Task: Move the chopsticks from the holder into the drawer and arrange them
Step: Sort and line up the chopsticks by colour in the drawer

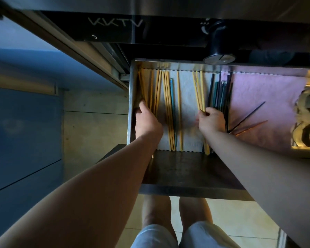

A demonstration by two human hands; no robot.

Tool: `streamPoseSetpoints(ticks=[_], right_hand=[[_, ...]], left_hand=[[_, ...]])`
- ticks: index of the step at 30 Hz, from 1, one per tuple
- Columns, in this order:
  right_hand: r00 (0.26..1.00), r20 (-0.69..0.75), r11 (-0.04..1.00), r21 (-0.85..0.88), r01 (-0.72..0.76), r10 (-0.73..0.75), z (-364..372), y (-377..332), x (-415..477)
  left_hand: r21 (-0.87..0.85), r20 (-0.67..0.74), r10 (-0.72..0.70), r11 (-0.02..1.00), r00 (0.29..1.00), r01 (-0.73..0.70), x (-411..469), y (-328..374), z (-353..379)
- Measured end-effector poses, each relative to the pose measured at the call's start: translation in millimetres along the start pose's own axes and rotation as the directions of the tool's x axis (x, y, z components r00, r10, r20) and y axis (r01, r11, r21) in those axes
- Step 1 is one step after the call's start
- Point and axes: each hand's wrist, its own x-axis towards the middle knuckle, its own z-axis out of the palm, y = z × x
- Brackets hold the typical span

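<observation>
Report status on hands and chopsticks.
Left hand on yellow wooden chopsticks at open metal drawer wall. Right hand pinching yellow bundle. Dark strays splayed right.

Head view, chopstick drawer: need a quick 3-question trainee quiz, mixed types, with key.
1. True or false: the left hand rests on the yellow chopsticks at the drawer's left wall.
2. Multiple choice: what lies under the stray dark chopsticks fanned out at the right? A) white liner B) pink cloth C) bare metal
3. Fill in: the right hand pinches a bunch of ____ chopsticks, just left of the dark chopstick group.

Key: 1 true; 2 B, the pink cloth; 3 yellow, the yellow bunch.
</observation>
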Motion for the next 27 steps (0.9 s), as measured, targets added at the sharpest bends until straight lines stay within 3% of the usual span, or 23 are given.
streamPoseSetpoints(ticks=[6, 9, 11, 13, 20, 27], right_hand=[[0.933, -0.142, 0.896, -0.359, 0.262, -0.329, -1.0, -3.5, -9.5], [0.892, 0.007, 0.835, -0.348, 0.427, -0.453, 10.7, -11.5, -13.9], [0.895, 0.145, 0.860, -0.247, 0.446, -0.422, 21.7, -17.3, -14.2], [0.906, 0.195, 0.881, -0.228, 0.413, -0.375, 32.3, -21.8, -13.1], [0.930, 0.140, 0.819, -0.442, 0.366, -0.340, 55.0, -28.7, -10.0], [0.947, 0.089, 0.789, -0.532, 0.308, -0.309, 60.0, -38.6, -14.3]], left_hand=[[0.287, 0.049, 0.096, 0.952, 0.994, -0.106, 1.3, -7.1, 3.5], [0.393, 0.121, 0.114, 0.907, 0.986, -0.153, 4.7, -9.8, 4.6], [0.455, 0.171, 0.106, 0.873, 0.980, -0.174, 6.8, -12.1, 5.7], [0.490, 0.197, 0.089, 0.854, 0.976, -0.177, 7.3, -14.1, 7.1], [0.473, 0.251, 0.082, 0.859, 0.965, -0.196, 5.2, -19.7, 5.1], [0.463, 0.267, 0.081, 0.863, 0.960, -0.201, 3.4, -17.9, 2.8]])
